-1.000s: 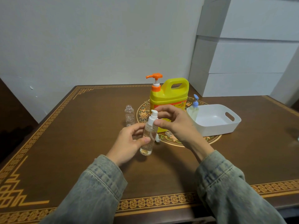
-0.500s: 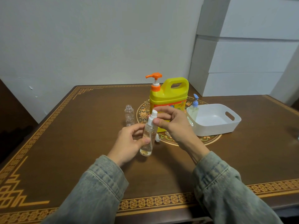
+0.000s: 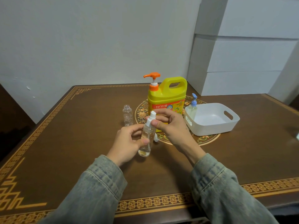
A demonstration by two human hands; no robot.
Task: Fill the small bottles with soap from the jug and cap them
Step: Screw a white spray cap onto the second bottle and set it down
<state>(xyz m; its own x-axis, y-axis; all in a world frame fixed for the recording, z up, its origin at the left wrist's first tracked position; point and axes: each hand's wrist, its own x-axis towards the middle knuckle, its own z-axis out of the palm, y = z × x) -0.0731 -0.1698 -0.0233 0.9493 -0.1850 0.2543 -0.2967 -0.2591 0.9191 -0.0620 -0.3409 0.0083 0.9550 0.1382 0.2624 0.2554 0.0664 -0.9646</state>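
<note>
**Hands at the spray bottle, cap being held on**

Left hand (image 3: 129,141) grips the clear spray bottle (image 3: 146,139) round its body, thumb across the front and fingers curled behind, holding it tilted above the table (image 3: 64,143) with its base towards the camera. Right hand (image 3: 168,125) pinches the bottle's white spray cap (image 3: 150,118) between thumb and fingertips, the remaining fingers curled above it. A little pale liquid sits in the bottom of this bottle. Two denim sleeves (image 3: 97,188) enter from the near edge, one for each arm.

Just beyond the bottle's base, a small white piece (image 3: 156,139) lies on the tabletop; it may be a loose cap or pump part, but the hands hide too much to be sure.

Farther back, one empty clear bottle (image 3: 127,115) stands upright and uncapped, to the left of the hands. Behind the right hand stands the one yellow jug (image 3: 167,97), its orange pump (image 3: 152,81) on top and a moulded handle at its right shoulder. It rests on the round floral medallion at the table's centre.

To the right of the jug sits one white tray (image 3: 226,125) with cut-out handles. Inside its left corner stands one small bottle with a blue pump (image 3: 193,107), upright.

That makes three small bottles in all: one held, one standing open, one in the tray. White stacked boxes (image 3: 242,59) rise behind the table on the right.
</note>
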